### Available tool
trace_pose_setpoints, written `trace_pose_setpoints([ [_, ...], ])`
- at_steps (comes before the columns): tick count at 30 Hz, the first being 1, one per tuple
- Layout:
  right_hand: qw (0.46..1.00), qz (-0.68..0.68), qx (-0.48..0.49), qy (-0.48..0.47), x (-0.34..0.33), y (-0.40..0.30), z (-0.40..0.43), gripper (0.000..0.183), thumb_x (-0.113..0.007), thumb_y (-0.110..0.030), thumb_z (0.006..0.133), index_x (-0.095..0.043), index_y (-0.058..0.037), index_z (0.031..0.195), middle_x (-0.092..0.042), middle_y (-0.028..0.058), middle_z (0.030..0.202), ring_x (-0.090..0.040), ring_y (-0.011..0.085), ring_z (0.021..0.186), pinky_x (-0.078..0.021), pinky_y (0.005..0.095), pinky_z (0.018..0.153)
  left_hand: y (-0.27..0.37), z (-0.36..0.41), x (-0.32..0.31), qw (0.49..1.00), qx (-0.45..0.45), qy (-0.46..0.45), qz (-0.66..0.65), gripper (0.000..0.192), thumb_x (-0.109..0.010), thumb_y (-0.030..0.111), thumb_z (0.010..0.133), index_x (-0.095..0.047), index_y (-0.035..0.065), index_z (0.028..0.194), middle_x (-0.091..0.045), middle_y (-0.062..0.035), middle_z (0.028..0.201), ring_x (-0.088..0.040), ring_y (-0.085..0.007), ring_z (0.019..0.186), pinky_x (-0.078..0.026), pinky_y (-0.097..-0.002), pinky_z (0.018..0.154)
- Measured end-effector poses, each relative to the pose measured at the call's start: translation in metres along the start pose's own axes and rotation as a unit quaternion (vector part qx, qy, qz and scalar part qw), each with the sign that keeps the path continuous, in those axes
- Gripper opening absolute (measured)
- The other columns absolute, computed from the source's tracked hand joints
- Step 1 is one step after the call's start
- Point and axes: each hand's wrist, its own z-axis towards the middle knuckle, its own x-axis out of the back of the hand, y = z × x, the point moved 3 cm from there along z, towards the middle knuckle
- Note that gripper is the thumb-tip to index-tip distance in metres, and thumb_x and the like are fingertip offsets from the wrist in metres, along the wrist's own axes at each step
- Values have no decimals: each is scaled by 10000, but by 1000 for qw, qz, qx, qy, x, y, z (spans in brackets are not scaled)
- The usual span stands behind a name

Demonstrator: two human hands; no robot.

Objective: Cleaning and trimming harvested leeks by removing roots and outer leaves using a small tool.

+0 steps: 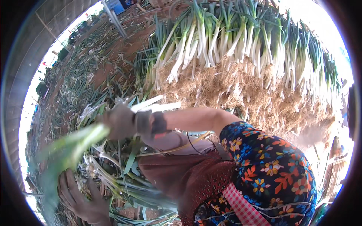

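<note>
My right hand [120, 121], blurred by motion and with a dark band at the wrist, is closed around a few leeks [96, 131]. Their white stalk ends [167, 106] stick out beside the wrist, while the green leaves trail down to the lower left in a blur. Below, at the lower left of the view, my left hand [82, 197] has its fingers spread and holds nothing. It is close to the trailing leaves; whether it touches them I cannot tell. More leeks [113, 180] lie between my left hand and my lap.
A long row of leeks with green tops [249, 42] and tangled brown roots [240, 82] fills the upper right. Loose leaves and trimmings [73, 82] cover the soil at the upper left. A metal post [114, 19] stands near the top, by a blue object [115, 6].
</note>
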Motion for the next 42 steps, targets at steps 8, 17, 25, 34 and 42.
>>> trace_pose_setpoints([
  [8,903,-205,-376,16,254,239,-15,305,-542,-94,961,-584,-22,1255,-611,20,1062,-555,78,774,-515,181,591,-70,-59,-84,984,129,-119,-18,439,-659,154,883,-596,43,1303,-604,-209,1254,-563,-386,1163,-417,-460,1027],
  [17,921,122,-355,107,276,340,-48,336,-528,-76,963,-606,30,1272,-655,126,1247,-635,176,1083,-525,296,929,-123,-270,-190,818,469,-259,-211,349,-612,308,842,-722,108,1106,-717,-217,927,-696,-393,887,-537,-455,789],
  [25,929,189,-120,-296,-51,101,-100,387,-665,-200,919,-624,-79,1285,-703,126,1130,-690,181,929,-546,342,857,-116,-294,-265,765,593,-242,-76,477,-629,398,784,-732,44,1085,-707,-259,980,-695,-400,942,-539,-452,865],
  [34,940,154,91,-290,-124,-30,-102,402,-692,-290,868,-661,-98,1219,-689,119,1031,-632,297,1002,-488,413,923,-134,-269,-355,679,594,-431,-33,583,-725,473,716,-719,17,1079,-712,-217,1084,-697,-340,1030,-547,-420,869],
  [42,909,162,61,-379,-157,4,-134,382,-698,-298,840,-672,-74,1148,-691,126,980,-656,335,917,-504,452,866,-161,-256,-345,628,619,-471,-22,501,-723,344,689,-727,25,1076,-722,-195,1066,-702,-328,1024,-554,-397,877],
])
